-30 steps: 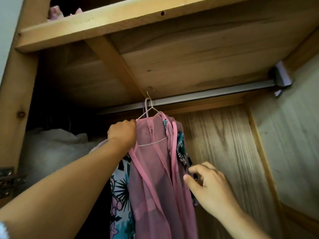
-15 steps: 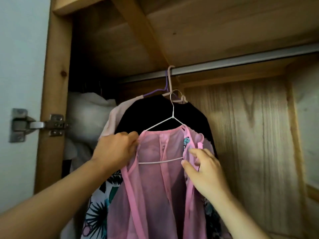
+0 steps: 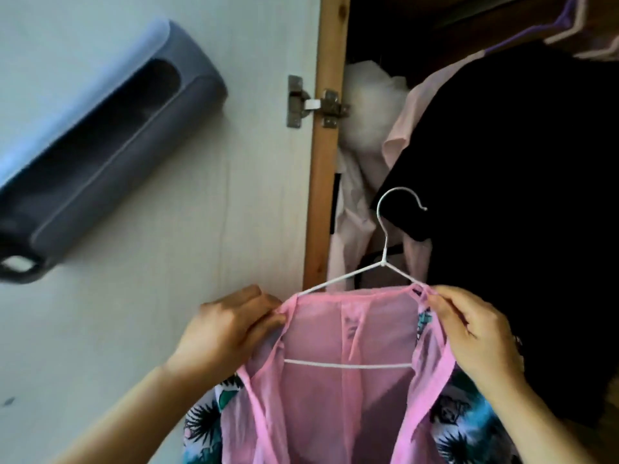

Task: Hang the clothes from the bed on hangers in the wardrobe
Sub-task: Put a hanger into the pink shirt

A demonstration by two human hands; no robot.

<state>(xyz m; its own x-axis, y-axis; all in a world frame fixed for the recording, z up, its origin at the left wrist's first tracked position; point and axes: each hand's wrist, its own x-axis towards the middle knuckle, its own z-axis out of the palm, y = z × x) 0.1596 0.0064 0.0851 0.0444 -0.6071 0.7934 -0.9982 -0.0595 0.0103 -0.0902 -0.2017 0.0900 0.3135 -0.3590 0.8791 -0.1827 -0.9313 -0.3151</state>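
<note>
The white wire hanger (image 3: 385,256) no longer hooks over the rail as it did half a second ago: its hook now stands free in the air in front of the black hanging garment (image 3: 522,195), lower and further left. The sheer pink garment with pink trim (image 3: 348,380) stays draped on it, over a white tropical-print cloth (image 3: 207,420). The left hand (image 3: 227,326) pinches the pink shoulder edge at the hanger's left end; the right hand (image 3: 475,336) pinches the right shoulder the same way. The pale wooden wardrobe frame (image 3: 321,182) stands just behind the left shoulder, beside a metal hinge (image 3: 311,102). Left of it is a white door panel (image 3: 167,229) bearing a grey plastic holder (image 3: 100,82). Pale pink clothes (image 3: 365,212) hang between frame and black garment.
</note>
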